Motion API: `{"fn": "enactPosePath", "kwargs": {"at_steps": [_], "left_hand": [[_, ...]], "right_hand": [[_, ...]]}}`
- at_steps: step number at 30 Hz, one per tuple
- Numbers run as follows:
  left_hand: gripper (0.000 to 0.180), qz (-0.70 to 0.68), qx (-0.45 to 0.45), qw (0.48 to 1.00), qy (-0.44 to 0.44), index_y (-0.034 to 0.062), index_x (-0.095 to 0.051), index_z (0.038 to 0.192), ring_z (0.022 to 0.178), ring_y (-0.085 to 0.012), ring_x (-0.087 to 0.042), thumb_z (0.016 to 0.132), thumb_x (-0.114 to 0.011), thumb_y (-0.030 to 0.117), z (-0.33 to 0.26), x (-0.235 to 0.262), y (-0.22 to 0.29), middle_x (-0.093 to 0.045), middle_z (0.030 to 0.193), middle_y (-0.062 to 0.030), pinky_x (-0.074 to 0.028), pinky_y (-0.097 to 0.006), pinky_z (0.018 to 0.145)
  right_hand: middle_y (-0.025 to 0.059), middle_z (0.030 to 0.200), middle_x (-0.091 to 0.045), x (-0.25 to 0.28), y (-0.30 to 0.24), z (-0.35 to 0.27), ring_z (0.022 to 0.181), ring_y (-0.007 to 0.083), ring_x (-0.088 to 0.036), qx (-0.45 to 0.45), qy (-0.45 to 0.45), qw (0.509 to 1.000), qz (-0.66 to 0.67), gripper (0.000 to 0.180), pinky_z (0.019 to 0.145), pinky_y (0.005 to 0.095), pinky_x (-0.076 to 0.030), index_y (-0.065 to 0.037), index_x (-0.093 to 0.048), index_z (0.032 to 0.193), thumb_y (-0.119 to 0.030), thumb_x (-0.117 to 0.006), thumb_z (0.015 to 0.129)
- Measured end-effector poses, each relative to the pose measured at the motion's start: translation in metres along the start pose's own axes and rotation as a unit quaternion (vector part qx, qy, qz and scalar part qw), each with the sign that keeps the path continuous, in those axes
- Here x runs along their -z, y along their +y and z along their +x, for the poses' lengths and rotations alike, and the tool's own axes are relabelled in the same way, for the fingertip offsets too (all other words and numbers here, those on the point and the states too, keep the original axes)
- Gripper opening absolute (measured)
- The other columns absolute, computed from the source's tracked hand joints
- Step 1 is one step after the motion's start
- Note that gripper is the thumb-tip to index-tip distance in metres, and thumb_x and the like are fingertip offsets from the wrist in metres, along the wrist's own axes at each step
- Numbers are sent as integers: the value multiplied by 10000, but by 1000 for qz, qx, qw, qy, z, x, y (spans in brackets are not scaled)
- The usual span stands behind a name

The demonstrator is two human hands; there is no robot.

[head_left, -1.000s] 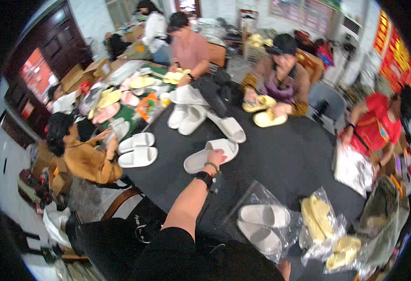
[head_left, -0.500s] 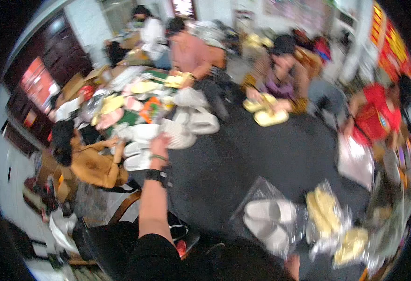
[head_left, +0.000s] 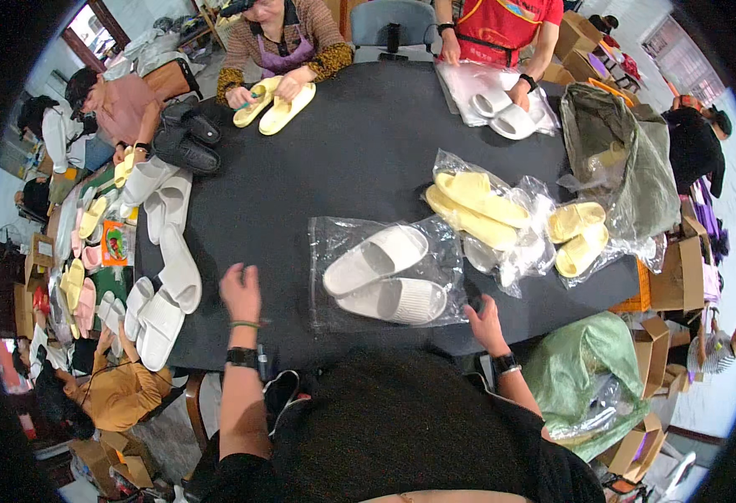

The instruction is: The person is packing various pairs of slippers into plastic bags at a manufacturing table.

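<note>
A pair of white slippers [head_left: 382, 275] lies in a clear plastic bag [head_left: 327, 239] on the black table [head_left: 351, 142], right in front of me. My left hand [head_left: 240, 292] rests flat on the table to the left of the bag, empty, fingers slightly apart. At the table's near edge my right hand [head_left: 485, 319] touches the bag's right corner. Both wrists wear dark bands.
Bagged yellow slippers [head_left: 478, 206] lie right of centre, next to a green sack [head_left: 621, 159]. Loose white slippers [head_left: 165, 285] line the table's left edge, with black shoes [head_left: 185, 138] behind. Three people work at the far side. Cardboard boxes [head_left: 678, 277] and another green bag [head_left: 590, 377] stand at right.
The view has swung right and nearer the table. My left hand has let go of the white slipper held out at the left and has come back to rest by the bag.
</note>
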State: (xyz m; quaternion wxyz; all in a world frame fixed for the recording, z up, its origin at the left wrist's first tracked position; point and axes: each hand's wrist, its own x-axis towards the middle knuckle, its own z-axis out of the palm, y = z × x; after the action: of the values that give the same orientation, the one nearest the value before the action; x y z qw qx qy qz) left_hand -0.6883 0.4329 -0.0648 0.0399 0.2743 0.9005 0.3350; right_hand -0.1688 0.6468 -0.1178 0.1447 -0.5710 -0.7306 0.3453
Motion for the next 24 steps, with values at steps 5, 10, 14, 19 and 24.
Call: {"fn": "enactPosePath", "kwargs": {"at_steps": [5,10,14,19,24], "left_hand": [[751,-59,177,960,-208,-64,-540,1261,984,-331,-646,828,-694,529,-53,-48,72,-679,998,-200,-482,-412,886],[133,-303,234,896,-225,12,-603,918,467,-111,-531,908,-661,131,-62,-57,66,-570,578,-26,-415,-254,461],[105,-362,146,911,-134,22,-606,953,478,-68,-489,947,-613,127,-66,-5,79,-537,580,10,-386,-233,457],[176,-316,248,893,-203,47,-604,937,478,-87,-540,940,-644,218,-75,29,45,-564,584,3,-422,-222,456],[569,-401,354,814,-227,36,-497,1213,761,-185,-668,914,-614,506,-51,27,31,-653,926,-101,-522,-281,597]], "right_hand": [[312,1228,-532,-6,-25,23,1164,423,-530,14,-19,998,-56,791,949,459,-455,64,-375,1347,-387,-739,810],[151,790,-667,-10,-32,29,712,287,-662,7,-143,990,-16,546,668,396,-524,22,-498,1227,-238,-729,806],[110,740,-653,-10,-48,21,639,206,-639,37,-162,985,49,366,587,337,-493,-1,-544,1138,-167,-686,845],[94,726,-643,-19,-43,25,636,181,-629,-9,-204,977,59,245,595,329,-492,5,-589,1022,-177,-657,873],[199,890,-674,-35,-76,78,861,335,-667,65,-123,984,112,303,764,396,-511,22,-616,986,-276,-600,929]]}}
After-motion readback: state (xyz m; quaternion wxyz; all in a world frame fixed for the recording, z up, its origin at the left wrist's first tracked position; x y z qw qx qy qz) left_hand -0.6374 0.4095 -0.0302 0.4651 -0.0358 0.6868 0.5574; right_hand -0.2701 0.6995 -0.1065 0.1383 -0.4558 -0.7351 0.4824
